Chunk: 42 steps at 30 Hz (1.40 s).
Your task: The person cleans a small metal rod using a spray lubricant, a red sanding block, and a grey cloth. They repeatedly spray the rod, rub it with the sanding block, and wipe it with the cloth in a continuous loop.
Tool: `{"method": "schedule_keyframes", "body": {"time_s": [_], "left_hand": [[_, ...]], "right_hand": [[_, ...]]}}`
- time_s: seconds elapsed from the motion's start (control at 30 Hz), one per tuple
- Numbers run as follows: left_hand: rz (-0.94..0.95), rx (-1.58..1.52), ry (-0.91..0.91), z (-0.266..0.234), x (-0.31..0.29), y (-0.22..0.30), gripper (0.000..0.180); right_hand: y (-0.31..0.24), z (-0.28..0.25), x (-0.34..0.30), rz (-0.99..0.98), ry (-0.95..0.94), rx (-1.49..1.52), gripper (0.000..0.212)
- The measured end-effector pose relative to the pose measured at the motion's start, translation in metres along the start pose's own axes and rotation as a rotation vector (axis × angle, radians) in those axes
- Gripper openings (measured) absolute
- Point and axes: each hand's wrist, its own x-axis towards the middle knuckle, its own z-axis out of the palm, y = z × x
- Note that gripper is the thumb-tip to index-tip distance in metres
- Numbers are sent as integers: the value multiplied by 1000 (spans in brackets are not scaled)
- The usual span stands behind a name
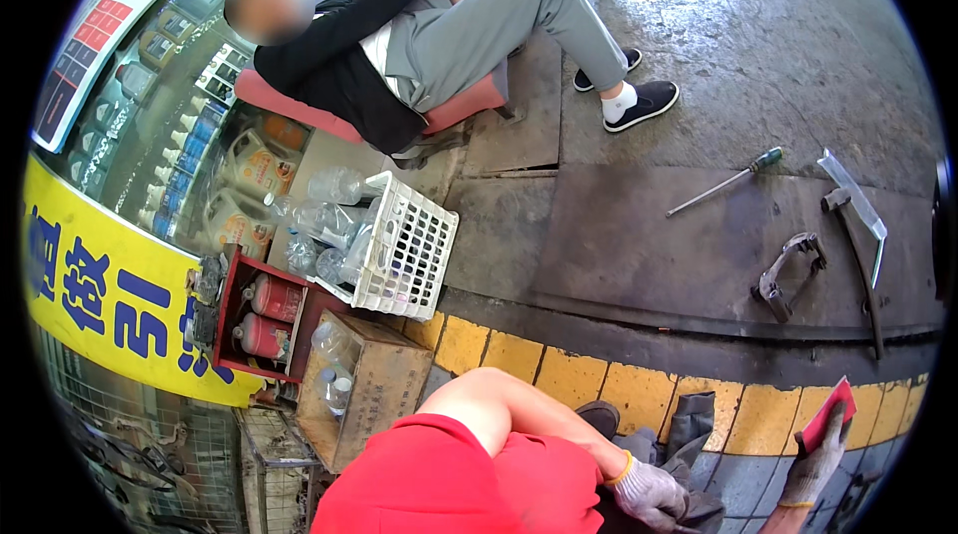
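Observation:
My left hand (651, 497), in a light grey knit glove with a yellow cuff, is beside dark grey fabric (691, 422) at the lower middle. Its fingers are curled, and what they close on is too hidden to name. Farther right, my right hand (816, 467) wears a soiled grey glove. It grips a flat red piece (828, 408) with a pale edge, tilted up above yellow tiles. Beyond both hands, a curved metal arm part (788, 274) and a long dark rod (860, 260) lie on a dark metal plate (639, 245).
A green-handled screwdriver (723, 182) and a clear plastic strip (856, 197) lie ahead. On the left are a white crate (414, 245) near clear bottles, a wooden box (384, 389) and a red box (225, 324). Another person (479, 45) reclines on a red seat (299, 107).

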Motion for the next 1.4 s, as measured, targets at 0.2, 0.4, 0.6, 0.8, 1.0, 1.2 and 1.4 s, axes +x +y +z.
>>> {"method": "schedule_keyframes", "body": {"time_s": [0.2,0.4,0.6,0.8,1.0,1.2,1.4], "left_hand": [[-258,535,32,-14,0,-35,33],[-293,783,59,-37,-6,-58,34],[-633,860,41,-131,-29,-8,21],[-791,1006,496,-142,-45,79,22],[-467,92,684,-118,15,141,27],[-321,-462,469,-99,40,130,53],[-342,-588,507,-95,46,125,47]], "right_hand": [[8,16,-27,-69,-107,135,53],[-17,-14,-37,-221,-161,-8,37],[-51,-19,-52,-471,-243,-241,37],[-52,-16,-39,-675,-395,-9,43],[-55,-11,-52,-719,-436,-301,50],[-72,-6,-69,-870,-603,-547,63],[-96,12,-86,-787,-729,-593,64]]}}
